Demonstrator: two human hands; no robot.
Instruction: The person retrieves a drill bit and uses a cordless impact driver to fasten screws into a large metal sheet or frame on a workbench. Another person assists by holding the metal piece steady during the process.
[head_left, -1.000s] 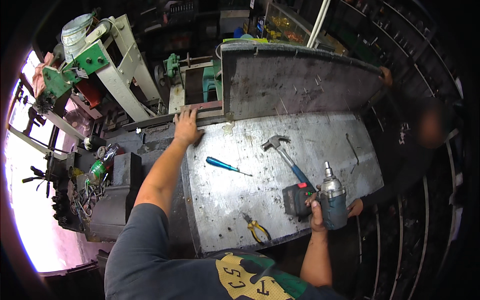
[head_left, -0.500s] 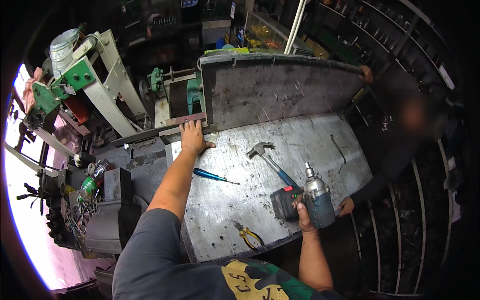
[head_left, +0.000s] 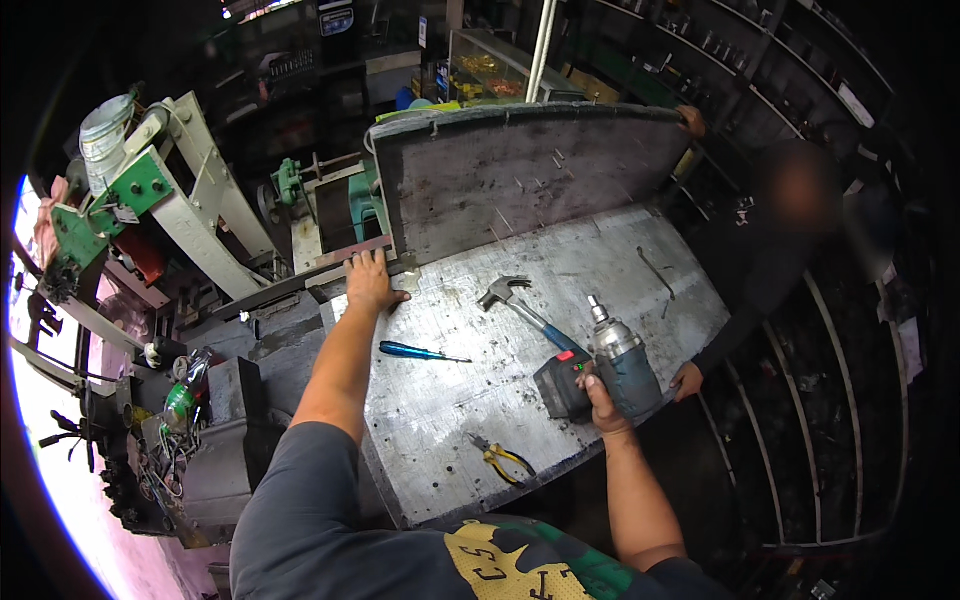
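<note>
Impact wrench (head_left: 621, 362) is filling the right grip (head_left: 606, 408), curled round it; the left grip (head_left: 370, 283), loosely spread, is resting at the metal surface (head_left: 430, 410)'s far-left corner.

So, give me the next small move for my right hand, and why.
I'd probably lower the power tool onto the metal bench top. Your right hand is wrapped around it, while the upright panel has a co-worker's hand at its upper right corner and your left hand just left of its base; freeing yours could help steady it.
</note>
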